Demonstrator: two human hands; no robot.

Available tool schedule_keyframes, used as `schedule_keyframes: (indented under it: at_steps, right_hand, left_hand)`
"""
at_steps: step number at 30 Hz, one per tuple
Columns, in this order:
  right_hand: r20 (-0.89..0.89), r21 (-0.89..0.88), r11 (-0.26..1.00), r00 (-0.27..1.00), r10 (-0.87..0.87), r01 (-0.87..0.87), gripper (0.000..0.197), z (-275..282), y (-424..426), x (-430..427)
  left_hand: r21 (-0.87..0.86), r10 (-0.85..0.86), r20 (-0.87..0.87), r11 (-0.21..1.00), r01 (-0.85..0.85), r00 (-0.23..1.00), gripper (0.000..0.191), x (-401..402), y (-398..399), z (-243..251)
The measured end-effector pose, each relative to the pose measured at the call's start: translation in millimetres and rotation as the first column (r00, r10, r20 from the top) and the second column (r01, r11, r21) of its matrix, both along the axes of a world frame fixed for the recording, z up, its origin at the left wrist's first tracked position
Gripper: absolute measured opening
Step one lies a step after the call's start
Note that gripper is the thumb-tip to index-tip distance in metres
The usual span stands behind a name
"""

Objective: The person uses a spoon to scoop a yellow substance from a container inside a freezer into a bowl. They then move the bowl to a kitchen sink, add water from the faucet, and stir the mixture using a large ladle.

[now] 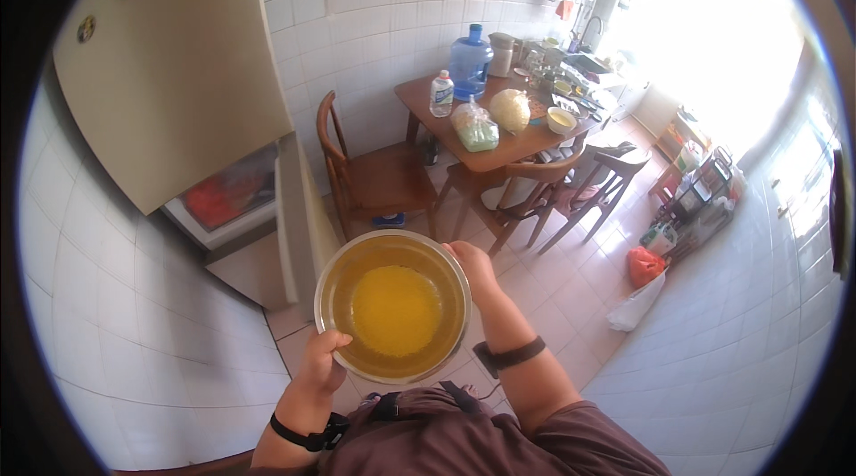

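A round stainless-steel bowl (393,372) is held up in front of my body, tilted a little so that its inside faces me. Yellow liquid or fine yellow food (396,310) covers its bottom; which of these it is I cannot tell. My left hand (326,357) grips the lower left rim, its thumb over the edge and its fingers hidden behind. At the upper right rim, my right hand (472,267) has hold of the bowl from outside. Left of the bowl, a refrigerator (180,68) has its lower compartment door (304,222) standing open.
Red packages lie inside the open refrigerator drawer (231,198). Ahead, a wooden table (508,156) carries a blue water jug (471,65), a clear bottle (441,95), bagged food (475,127) and a small bowl (561,120). Wooden chairs (381,185) stand around it. Bags (646,267) line the right wall.
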State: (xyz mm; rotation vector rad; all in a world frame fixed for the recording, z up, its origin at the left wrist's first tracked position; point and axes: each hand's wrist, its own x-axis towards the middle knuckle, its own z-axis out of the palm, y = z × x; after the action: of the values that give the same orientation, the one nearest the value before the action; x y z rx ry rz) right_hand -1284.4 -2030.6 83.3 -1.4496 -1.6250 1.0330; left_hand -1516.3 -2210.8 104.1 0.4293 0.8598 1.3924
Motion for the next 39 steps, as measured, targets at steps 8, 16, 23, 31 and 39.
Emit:
schedule_keyframes:
  at_steps: [8, 16, 23, 31, 39]
  right_hand:
    - [-0.186, -0.070, 0.962, 0.944, -0.271, 0.262, 0.022, -7.7, 40.8, 258.2]
    - [-0.337, -0.147, 0.858, 0.791, -0.511, 0.492, 0.022, -12.3, 45.5, 465.0]
    - [-0.383, -0.220, 0.690, 0.589, -0.711, 0.690, 0.021, -21.5, 78.2, 595.6]
    - [-0.355, -0.217, 0.481, 0.391, -0.849, 0.849, 0.021, 17.4, 171.9, 746.0]
    - [-0.395, -0.209, 0.354, 0.252, -0.883, 0.912, 0.023, 42.1, 281.2, 888.1]
  left_hand:
    - [-0.039, -0.198, 0.033, 0.979, 0.199, 0.980, 0.044, 176.5, 108.7, -44.7]
    - [-0.119, -0.499, 0.040, 0.858, 0.500, 0.866, 0.036, 366.5, 221.8, -56.0]
    - [-0.055, -0.735, 0.027, 0.675, 0.736, 0.677, 0.037, 523.9, 342.2, -56.6]
    - [-0.040, -0.880, 0.069, 0.469, 0.882, 0.471, 0.048, 704.4, 511.4, -58.4]
    - [-0.095, -0.925, 0.046, 0.371, 0.924, 0.376, 0.049, 886.2, 649.5, -45.3]
